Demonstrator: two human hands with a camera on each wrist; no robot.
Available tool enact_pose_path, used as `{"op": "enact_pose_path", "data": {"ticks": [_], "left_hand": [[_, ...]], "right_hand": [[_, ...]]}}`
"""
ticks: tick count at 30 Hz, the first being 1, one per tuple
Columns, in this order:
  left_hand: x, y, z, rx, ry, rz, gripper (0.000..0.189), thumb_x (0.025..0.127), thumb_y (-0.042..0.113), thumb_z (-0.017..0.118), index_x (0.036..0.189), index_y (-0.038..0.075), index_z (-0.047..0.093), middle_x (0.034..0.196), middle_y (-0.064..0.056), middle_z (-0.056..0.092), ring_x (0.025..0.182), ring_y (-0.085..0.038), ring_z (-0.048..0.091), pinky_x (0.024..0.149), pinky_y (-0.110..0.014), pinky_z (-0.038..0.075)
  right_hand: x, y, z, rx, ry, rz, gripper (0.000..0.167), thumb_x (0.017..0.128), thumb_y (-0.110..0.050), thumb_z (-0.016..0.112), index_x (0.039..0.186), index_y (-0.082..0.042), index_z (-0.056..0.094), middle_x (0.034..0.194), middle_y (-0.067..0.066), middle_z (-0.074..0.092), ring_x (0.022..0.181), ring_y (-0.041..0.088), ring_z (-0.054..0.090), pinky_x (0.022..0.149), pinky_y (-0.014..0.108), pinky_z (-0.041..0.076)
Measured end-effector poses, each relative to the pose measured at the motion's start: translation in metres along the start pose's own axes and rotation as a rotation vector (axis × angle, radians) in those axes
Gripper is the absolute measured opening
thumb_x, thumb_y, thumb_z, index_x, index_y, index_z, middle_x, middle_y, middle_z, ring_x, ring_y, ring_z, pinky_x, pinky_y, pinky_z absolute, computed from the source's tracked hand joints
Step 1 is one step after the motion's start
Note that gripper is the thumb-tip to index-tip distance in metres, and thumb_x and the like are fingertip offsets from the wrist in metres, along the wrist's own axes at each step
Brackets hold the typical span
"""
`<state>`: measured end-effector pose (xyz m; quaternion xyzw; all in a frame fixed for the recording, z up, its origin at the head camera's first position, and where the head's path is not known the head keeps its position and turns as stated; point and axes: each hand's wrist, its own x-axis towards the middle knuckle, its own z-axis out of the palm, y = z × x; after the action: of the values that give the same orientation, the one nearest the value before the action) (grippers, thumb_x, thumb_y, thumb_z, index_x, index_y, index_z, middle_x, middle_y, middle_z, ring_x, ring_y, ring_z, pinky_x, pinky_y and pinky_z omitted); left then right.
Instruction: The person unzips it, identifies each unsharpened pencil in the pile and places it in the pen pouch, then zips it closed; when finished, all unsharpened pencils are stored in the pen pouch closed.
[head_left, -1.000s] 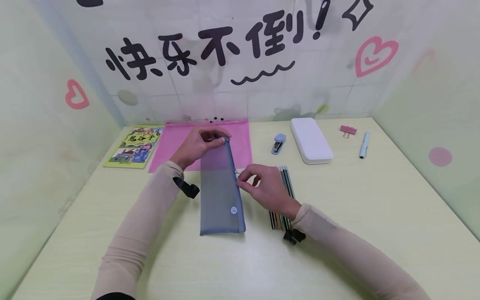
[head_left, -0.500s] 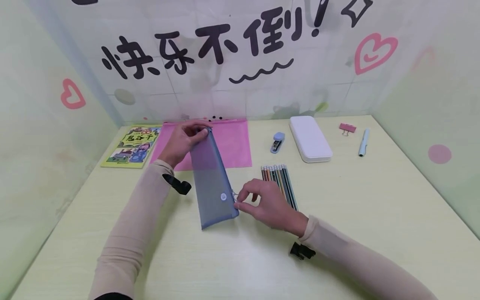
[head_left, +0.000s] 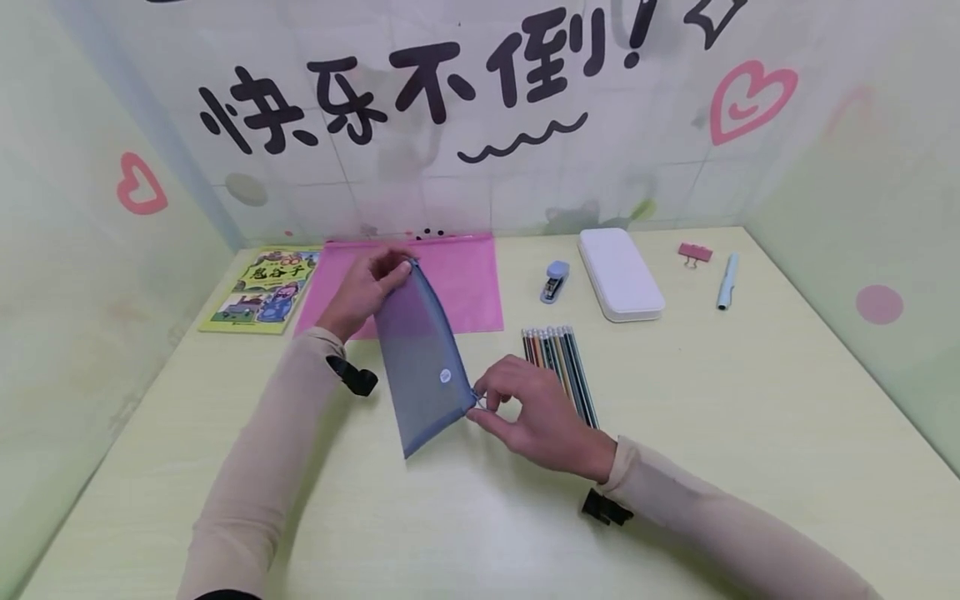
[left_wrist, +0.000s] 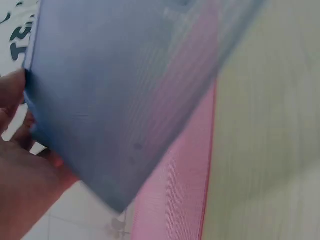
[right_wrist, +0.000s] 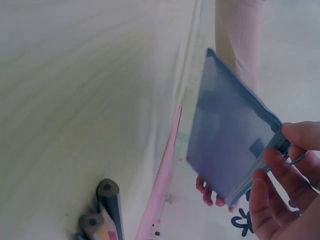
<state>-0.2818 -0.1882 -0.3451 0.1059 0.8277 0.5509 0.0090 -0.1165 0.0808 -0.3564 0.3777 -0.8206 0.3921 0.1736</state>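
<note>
A translucent blue-grey zippered pencil pouch (head_left: 423, 358) hangs tilted between both hands, a small round white label near its zipper edge. My left hand (head_left: 363, 287) pinches its upper corner between thumb and fingers. At the lower right end of the zipper, my right hand (head_left: 536, 412) pinches the zipper pull with its small ring. The right wrist view shows thumb and fingers at the zipper end of the pouch (right_wrist: 230, 135). Beneath and beyond the right hand lies a row of several pencils (head_left: 555, 350), partly hidden by it.
Behind the pouch a pink zippered pouch (head_left: 465, 287) lies flat. A comic-style book (head_left: 262, 292) sits at its left. Toward the back right are a blue stapler (head_left: 555, 282), a white case (head_left: 621, 275), a pink binder clip (head_left: 695, 254) and a light blue pen (head_left: 727, 282). Walls enclose the table.
The right hand has slid the zipper pull down along the edge to the pouch's lower end. The left hand has shifted left, and the pouch now tilts and bends more.
</note>
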Motion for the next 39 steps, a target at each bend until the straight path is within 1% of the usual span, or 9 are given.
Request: {"op": "enact_pose_path", "data": {"ticks": [6, 12, 17, 21, 24, 28, 30, 34, 39], "left_hand": [[-0.010, 0.011, 0.019, 0.159, -0.102, 0.049, 0.046, 0.099, 0.032, 0.062, 0.140, 0.016, 0.049, 0.144, -0.014, 0.051, 0.137, -0.033, 0.047, 0.115, -0.056, 0.040], [-0.021, 0.026, 0.030, 0.300, -0.180, 0.090, 0.065, 0.096, 0.025, 0.061, 0.152, 0.010, 0.032, 0.158, -0.018, 0.037, 0.147, -0.037, 0.037, 0.120, -0.058, 0.036], [-0.038, 0.040, 0.033, 0.359, -0.168, 0.119, 0.045, 0.094, 0.013, 0.058, 0.138, 0.005, 0.051, 0.152, -0.018, 0.043, 0.142, -0.035, 0.042, 0.117, -0.055, 0.041], [-0.061, 0.046, 0.038, 0.433, -0.158, 0.122, 0.028, 0.091, 0.011, 0.060, 0.118, 0.004, 0.065, 0.136, -0.018, 0.055, 0.123, -0.035, 0.056, 0.101, -0.050, 0.054], [-0.073, 0.046, 0.042, 0.434, -0.193, 0.087, 0.026, 0.090, 0.009, 0.061, 0.114, 0.003, 0.068, 0.120, -0.016, 0.066, 0.105, -0.030, 0.066, 0.087, -0.041, 0.062], [-0.077, 0.045, 0.039, 0.423, -0.196, 0.025, 0.022, 0.090, 0.011, 0.063, 0.109, 0.004, 0.072, 0.101, -0.013, 0.071, 0.088, -0.022, 0.068, 0.075, -0.033, 0.062], [-0.076, 0.044, 0.036, 0.400, -0.183, 0.002, 0.021, 0.090, 0.011, 0.065, 0.109, 0.005, 0.072, 0.097, -0.012, 0.070, 0.084, -0.020, 0.066, 0.073, -0.033, 0.062], [-0.076, 0.039, 0.031, 0.315, -0.210, -0.036, 0.025, 0.091, 0.008, 0.069, 0.115, 0.002, 0.070, 0.096, -0.014, 0.067, 0.081, -0.018, 0.068, 0.076, -0.037, 0.064], [-0.077, 0.034, 0.028, 0.207, -0.226, -0.049, 0.028, 0.088, 0.004, 0.073, 0.116, 0.000, 0.068, 0.094, -0.015, 0.069, 0.075, -0.016, 0.072, 0.074, -0.039, 0.065]], "right_hand": [[0.001, 0.002, 0.002, -0.048, 0.016, -0.046, 0.029, 0.078, -0.005, 0.083, 0.071, -0.012, 0.056, 0.086, 0.000, 0.073, 0.084, 0.011, 0.063, 0.073, 0.023, 0.056], [0.001, 0.001, 0.002, -0.066, -0.014, -0.055, 0.027, 0.079, -0.007, 0.083, 0.071, -0.012, 0.057, 0.084, -0.002, 0.072, 0.087, 0.011, 0.063, 0.077, 0.025, 0.057], [0.001, 0.001, 0.002, -0.088, -0.014, -0.082, 0.027, 0.078, -0.007, 0.084, 0.071, -0.012, 0.058, 0.081, -0.002, 0.072, 0.086, 0.012, 0.062, 0.077, 0.024, 0.056], [-0.003, 0.001, 0.001, -0.088, -0.013, -0.075, 0.029, 0.076, -0.007, 0.085, 0.070, -0.013, 0.056, 0.079, -0.002, 0.070, 0.084, 0.011, 0.061, 0.075, 0.023, 0.055], [-0.008, 0.003, 0.001, -0.072, -0.036, -0.073, 0.031, 0.076, -0.009, 0.085, 0.069, -0.014, 0.055, 0.079, -0.005, 0.069, 0.083, 0.009, 0.060, 0.074, 0.021, 0.054], [-0.010, 0.007, -0.003, 0.009, -0.155, -0.077, 0.024, 0.079, -0.010, 0.083, 0.077, -0.013, 0.060, 0.083, -0.005, 0.069, 0.084, 0.007, 0.061, 0.073, 0.019, 0.055], [-0.009, 0.012, -0.007, 0.063, -0.228, -0.061, 0.018, 0.082, -0.007, 0.081, 0.090, -0.010, 0.064, 0.091, -0.001, 0.071, 0.085, 0.008, 0.063, 0.072, 0.018, 0.056], [-0.008, 0.026, -0.018, 0.114, -0.326, 0.025, 0.031, 0.087, -0.001, 0.074, 0.116, -0.005, 0.063, 0.111, 0.009, 0.070, 0.086, 0.011, 0.068, 0.068, 0.017, 0.057], [0.000, 0.045, -0.033, 0.014, -0.409, 0.150, 0.024, 0.088, -0.002, 0.072, 0.111, -0.005, 0.066, 0.100, 0.006, 0.071, 0.075, 0.005, 0.062, 0.066, 0.018, 0.055]]}}
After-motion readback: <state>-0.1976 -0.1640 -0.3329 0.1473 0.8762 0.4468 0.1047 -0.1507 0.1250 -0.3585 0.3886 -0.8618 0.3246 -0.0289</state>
